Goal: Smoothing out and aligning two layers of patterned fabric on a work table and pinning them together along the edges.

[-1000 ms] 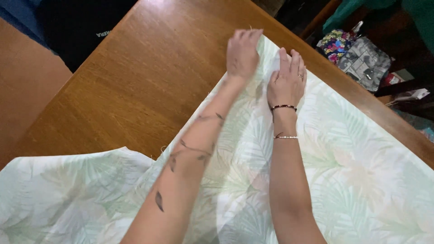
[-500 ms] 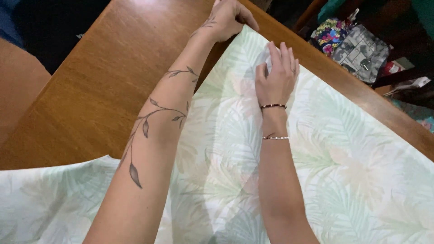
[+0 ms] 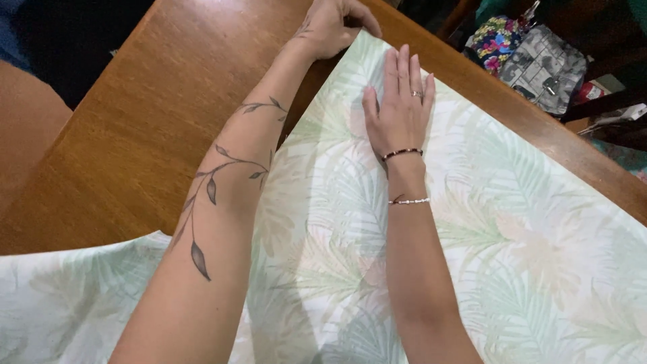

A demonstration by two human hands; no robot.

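A pale cloth with a green leaf print (image 3: pixel 512 256) lies spread over a brown wooden table (image 3: pixel 135 121). My left hand (image 3: pixel 333 23) reaches to the cloth's far corner and pinches its edge between thumb and fingers. My right hand (image 3: pixel 399 108) lies flat on the cloth just below that corner, fingers together and pressed down. It wears a ring, and two thin bracelets sit on the wrist. A leafy vine tattoo runs along my left forearm.
Beyond the table's far right edge sit a flowered bag (image 3: pixel 497 40) and a grey patterned bag (image 3: pixel 542 67). A dark gap (image 3: pixel 60 40) lies past the table's left edge. The cloth's near left part (image 3: pixel 60 303) hangs toward me.
My left hand slid further up to the cloth's far corner and closed on its edge. My right hand stayed flat on the cloth; the view moved closer.
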